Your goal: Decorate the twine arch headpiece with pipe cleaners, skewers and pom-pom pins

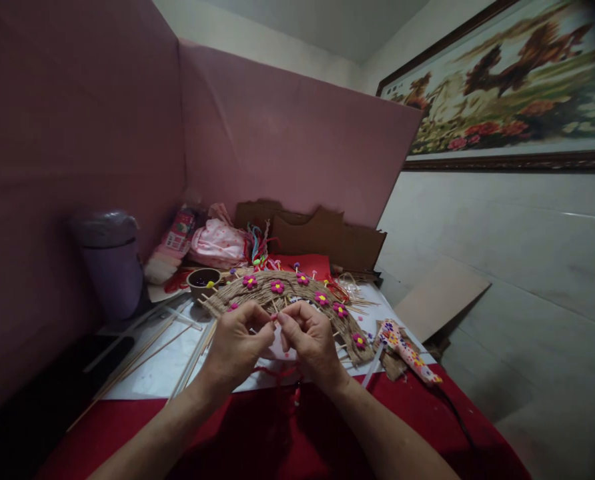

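Note:
My left hand (240, 340) and my right hand (310, 337) meet fingertip to fingertip, each closed in a pinch. Between them is a small bit of red cord (273, 319), and more red cord with a dark end hangs below near the table's front. Just behind my hands lies an arched piece of woven brown twine (337, 327) on thin wooden sticks. Pink flowers with yellow centres (277, 287) dot its surface. My fingers cover part of its lower middle.
On the left stand a purple tumbler (112, 273) and a small dark bowl (204, 280), with loose wooden sticks (152, 357) nearby. A flower-patterned glue gun (407, 350) lies right. Behind are a pink cloth bundle (219, 243), coloured cords and torn cardboard (322, 237).

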`<state>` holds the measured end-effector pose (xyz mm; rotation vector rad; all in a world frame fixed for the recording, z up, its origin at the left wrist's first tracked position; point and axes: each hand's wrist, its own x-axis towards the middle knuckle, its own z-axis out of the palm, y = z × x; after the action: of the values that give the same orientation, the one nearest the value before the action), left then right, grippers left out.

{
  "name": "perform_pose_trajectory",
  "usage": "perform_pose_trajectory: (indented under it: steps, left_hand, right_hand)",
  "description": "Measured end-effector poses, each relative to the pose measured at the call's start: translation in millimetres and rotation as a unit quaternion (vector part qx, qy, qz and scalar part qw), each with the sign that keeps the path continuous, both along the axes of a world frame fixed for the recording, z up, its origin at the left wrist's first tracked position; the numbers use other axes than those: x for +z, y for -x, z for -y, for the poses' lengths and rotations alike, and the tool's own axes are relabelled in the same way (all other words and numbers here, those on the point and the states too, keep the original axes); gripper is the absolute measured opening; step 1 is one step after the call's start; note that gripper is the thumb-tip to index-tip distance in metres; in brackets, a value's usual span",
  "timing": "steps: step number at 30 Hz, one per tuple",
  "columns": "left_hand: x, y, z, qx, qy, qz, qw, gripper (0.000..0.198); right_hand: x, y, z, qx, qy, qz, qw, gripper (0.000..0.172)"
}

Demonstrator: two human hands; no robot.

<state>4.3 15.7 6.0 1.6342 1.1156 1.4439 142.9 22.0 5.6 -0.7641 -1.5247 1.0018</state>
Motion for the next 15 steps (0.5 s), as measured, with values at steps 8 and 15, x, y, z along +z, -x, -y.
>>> perform_pose_trajectory:
  steps: [8, 15]
  left_hand:
    - [0.3, -0.9, 0.3, 0.027, 0.015, -0.002, 1.0, 0.012]
    - [1.2, 0.0, 3.2, 0.006, -0.019, -0.006, 1.0, 0.009]
  right_hand:
    - [-4.6, 1.2, 1.0, -0.028, -0.017, 0.019, 0.999, 0.02]
    - [-2.3, 0.1, -4.6, -0.005, 0.044, -0.032, 0.999, 0.022]
